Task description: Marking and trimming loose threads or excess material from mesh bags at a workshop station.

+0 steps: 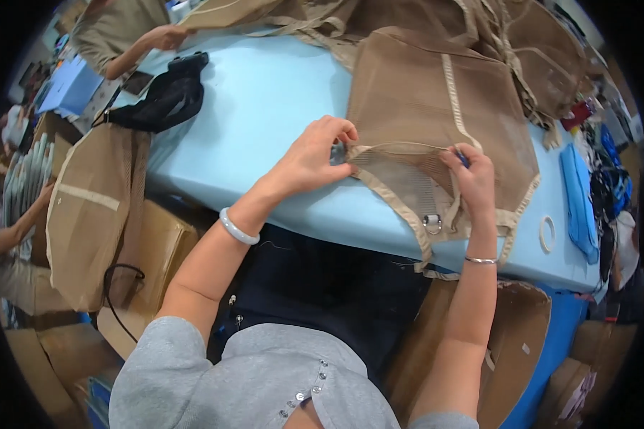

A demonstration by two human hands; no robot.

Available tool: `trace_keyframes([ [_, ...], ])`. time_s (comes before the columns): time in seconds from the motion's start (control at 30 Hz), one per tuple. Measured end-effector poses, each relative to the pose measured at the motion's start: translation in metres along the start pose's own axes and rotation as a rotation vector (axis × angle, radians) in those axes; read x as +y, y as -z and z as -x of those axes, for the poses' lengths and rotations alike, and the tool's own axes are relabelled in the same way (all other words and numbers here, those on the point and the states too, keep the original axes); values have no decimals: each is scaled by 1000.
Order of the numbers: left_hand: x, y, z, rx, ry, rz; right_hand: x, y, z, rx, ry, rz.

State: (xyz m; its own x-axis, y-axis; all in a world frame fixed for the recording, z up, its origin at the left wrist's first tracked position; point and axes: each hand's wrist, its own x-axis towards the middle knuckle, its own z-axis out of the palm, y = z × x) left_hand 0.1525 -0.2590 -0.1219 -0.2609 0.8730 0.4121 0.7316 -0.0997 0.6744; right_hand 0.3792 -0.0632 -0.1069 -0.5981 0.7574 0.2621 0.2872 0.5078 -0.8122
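A tan mesh fabric piece (415, 93) with paler binding along its edges lies on the light blue table. My left hand (311, 159) is curled at the left end of its near opening, thumb and fingers closing on the bound edge; something greyish shows partly between them. At the other end of this edge is my right hand (474, 182), its fingers bent around a small dark blue thing (463, 159) whose kind I cannot make out. Between the hands the strip of binding is stretched. A metal ring (432, 224) on a short tab sits below the opening.
More tan mesh (544, 57) is heaped at the back right. A black item (166, 96) lies at the left, near another person's hand (166, 37). A white tape ring (547, 234) and a blue folded cloth (578, 204) rest at the right. Cardboard boxes (515, 343) stand below the table (265, 93).
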Motion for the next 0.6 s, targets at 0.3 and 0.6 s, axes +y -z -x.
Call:
trace_keyframes([
  [0.3, -7, -3, 7, 14, 155, 157, 14, -7, -5, -1, -26, -47],
  [0.6, -2, -8, 3, 17, 131, 174, 31, -6, -9, 21, -24, -121],
])
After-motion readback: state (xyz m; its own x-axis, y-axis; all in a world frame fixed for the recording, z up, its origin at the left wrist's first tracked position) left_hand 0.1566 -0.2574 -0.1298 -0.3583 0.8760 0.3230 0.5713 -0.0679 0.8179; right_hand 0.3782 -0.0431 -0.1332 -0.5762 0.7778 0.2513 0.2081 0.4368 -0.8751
